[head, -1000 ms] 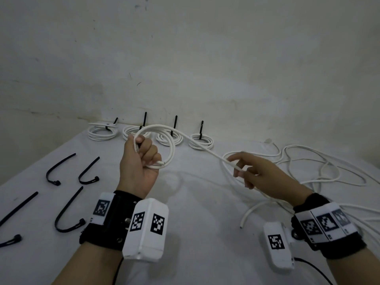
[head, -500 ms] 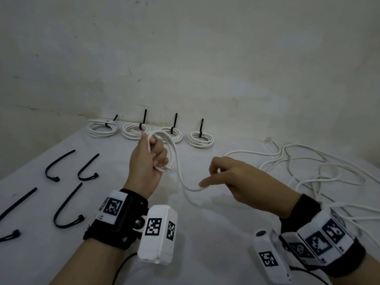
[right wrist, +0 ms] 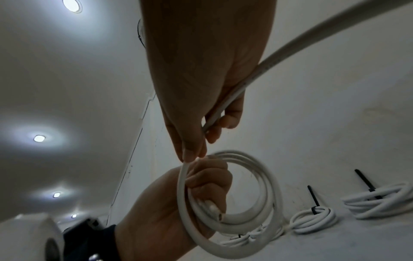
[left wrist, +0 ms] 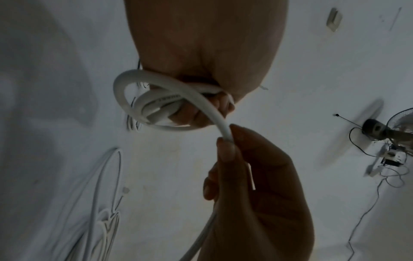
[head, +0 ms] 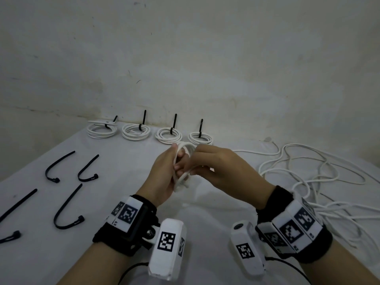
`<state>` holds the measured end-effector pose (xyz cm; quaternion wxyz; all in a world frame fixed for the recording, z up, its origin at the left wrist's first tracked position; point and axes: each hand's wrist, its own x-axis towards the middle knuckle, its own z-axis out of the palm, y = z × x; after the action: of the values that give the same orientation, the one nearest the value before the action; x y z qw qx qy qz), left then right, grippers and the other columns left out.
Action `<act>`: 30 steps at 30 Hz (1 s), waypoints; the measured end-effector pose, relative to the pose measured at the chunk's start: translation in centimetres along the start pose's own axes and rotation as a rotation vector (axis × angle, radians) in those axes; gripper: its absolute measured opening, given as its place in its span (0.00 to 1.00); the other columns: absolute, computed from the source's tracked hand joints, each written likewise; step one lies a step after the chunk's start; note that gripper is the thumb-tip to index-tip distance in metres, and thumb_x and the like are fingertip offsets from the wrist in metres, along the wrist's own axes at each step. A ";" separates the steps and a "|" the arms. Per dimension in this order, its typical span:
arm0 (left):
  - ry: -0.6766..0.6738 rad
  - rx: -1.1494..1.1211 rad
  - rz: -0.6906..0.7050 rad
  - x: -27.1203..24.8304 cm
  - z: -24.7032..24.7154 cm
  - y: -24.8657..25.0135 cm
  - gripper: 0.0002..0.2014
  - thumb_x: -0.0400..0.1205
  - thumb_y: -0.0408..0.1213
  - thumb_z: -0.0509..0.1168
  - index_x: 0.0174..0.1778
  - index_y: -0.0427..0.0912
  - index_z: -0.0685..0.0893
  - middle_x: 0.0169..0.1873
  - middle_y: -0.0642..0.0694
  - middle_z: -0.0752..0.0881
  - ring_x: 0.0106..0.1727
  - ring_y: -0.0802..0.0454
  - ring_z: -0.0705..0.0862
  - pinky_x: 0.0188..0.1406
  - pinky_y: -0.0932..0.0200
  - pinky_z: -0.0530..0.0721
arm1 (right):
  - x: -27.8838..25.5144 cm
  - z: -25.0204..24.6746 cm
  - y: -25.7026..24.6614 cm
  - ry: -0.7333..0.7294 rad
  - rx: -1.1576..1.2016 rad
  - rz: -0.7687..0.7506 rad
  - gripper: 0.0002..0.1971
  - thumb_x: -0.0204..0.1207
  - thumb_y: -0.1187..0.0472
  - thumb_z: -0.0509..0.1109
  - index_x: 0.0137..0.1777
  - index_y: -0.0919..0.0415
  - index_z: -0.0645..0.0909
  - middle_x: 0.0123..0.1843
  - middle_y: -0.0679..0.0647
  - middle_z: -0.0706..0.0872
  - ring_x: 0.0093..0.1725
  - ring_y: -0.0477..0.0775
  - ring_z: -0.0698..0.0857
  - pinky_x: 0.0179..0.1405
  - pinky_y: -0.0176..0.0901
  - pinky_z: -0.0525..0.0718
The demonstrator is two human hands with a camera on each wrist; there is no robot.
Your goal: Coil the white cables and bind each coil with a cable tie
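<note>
My left hand (head: 164, 173) grips a small coil of white cable (head: 183, 159) above the middle of the table, fingers curled through its loops (right wrist: 232, 194). My right hand (head: 216, 167) is right against it and pinches the same cable (left wrist: 223, 128) between thumb and fingers, laying another turn onto the coil. The cable's free length (right wrist: 312, 46) runs back past my right palm. A cut end (right wrist: 218, 214) shows inside the coil. Several loose black cable ties (head: 67, 204) lie at the left.
Several bound white coils (head: 168, 135), each with a black tie standing up, line the back edge by the wall. A tangle of loose white cable (head: 308, 171) covers the table's right side. The table (head: 115, 171) has a white cloth.
My right hand has moved left from mid-table up to my left hand, bringing the cable round into another loop. The left hand has tilted and shifted slightly right.
</note>
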<state>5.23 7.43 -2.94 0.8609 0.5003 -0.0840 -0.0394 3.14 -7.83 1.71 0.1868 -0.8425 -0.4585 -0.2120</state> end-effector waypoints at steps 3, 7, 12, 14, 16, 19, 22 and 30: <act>-0.020 0.031 -0.035 -0.1 0.2 -0.2 0.19 0.89 0.46 0.47 0.35 0.42 0.71 0.22 0.46 0.67 0.19 0.56 0.71 0.18 0.66 0.71 | 0.1 -0.6 0.4 0.029 0.029 0.043 0.06 0.76 0.63 0.71 0.50 0.56 0.86 0.43 0.33 0.75 0.40 0.35 0.75 0.36 0.46 0.82; -0.071 0.029 -0.045 -0.4 0.5 -0.2 0.21 0.89 0.44 0.46 0.32 0.41 0.71 0.18 0.49 0.72 0.19 0.57 0.71 0.18 0.65 0.68 | 0.1 -0.8 0.7 0.062 0.031 0.047 0.02 0.76 0.62 0.72 0.47 0.56 0.85 0.42 0.39 0.77 0.39 0.39 0.75 0.35 0.49 0.81; -0.150 -0.010 -0.070 -0.7 0.9 -0.3 0.27 0.89 0.44 0.46 0.25 0.42 0.76 0.17 0.50 0.69 0.15 0.60 0.63 0.16 0.68 0.60 | 0.3 -0.7 0.7 0.095 -0.045 0.057 0.05 0.78 0.57 0.68 0.48 0.56 0.84 0.44 0.38 0.75 0.40 0.42 0.78 0.34 0.50 0.82; -0.205 -0.072 -0.096 -0.8 0.9 -0.2 0.24 0.88 0.44 0.46 0.28 0.41 0.74 0.16 0.51 0.66 0.13 0.61 0.60 0.13 0.70 0.57 | 0.4 -0.8 0.8 0.141 -0.131 0.038 0.09 0.79 0.53 0.65 0.48 0.56 0.84 0.44 0.42 0.78 0.38 0.45 0.78 0.32 0.49 0.82; -0.242 -0.111 -0.126 -1.0 0.9 -0.2 0.21 0.88 0.44 0.46 0.30 0.41 0.70 0.14 0.52 0.64 0.12 0.62 0.58 0.12 0.70 0.55 | 0.5 -0.8 1.5 0.196 -0.216 0.023 0.12 0.79 0.51 0.64 0.48 0.57 0.85 0.45 0.49 0.80 0.34 0.48 0.77 0.28 0.48 0.80; -0.250 -0.145 -0.164 -1.0 0.6 -0.3 0.20 0.87 0.44 0.47 0.29 0.42 0.67 0.13 0.52 0.63 0.10 0.62 0.58 0.10 0.70 0.56 | 0.4 -0.3 2.8 0.277 -0.196 0.066 0.14 0.79 0.50 0.65 0.50 0.57 0.88 0.44 0.52 0.79 0.34 0.43 0.73 0.27 0.47 0.80; -0.255 -0.187 -0.183 -0.9 0.5 -0.3 0.21 0.86 0.44 0.48 0.26 0.43 0.69 0.12 0.53 0.62 0.10 0.62 0.58 0.09 0.69 0.58 | 0.2 0.6 3.1 0.269 -0.090 0.121 0.16 0.80 0.49 0.62 0.55 0.56 0.88 0.44 0.51 0.81 0.39 0.46 0.78 0.35 0.46 0.81; -0.222 -0.208 -0.201 -1.1 0.8 0.2 0.22 0.82 0.49 0.52 0.23 0.45 0.70 0.11 0.53 0.61 0.09 0.62 0.57 0.11 0.69 0.54 | -0.2 0.8 2.8 0.055 -0.004 0.164 0.16 0.78 0.62 0.64 0.65 0.60 0.80 0.49 0.55 0.85 0.40 0.46 0.79 0.43 0.44 0.80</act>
<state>3.96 7.02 -2.44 0.8851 0.4072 -0.1234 -0.1886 5.55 -8.99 0.54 0.2142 -0.8716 -0.3822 -0.2199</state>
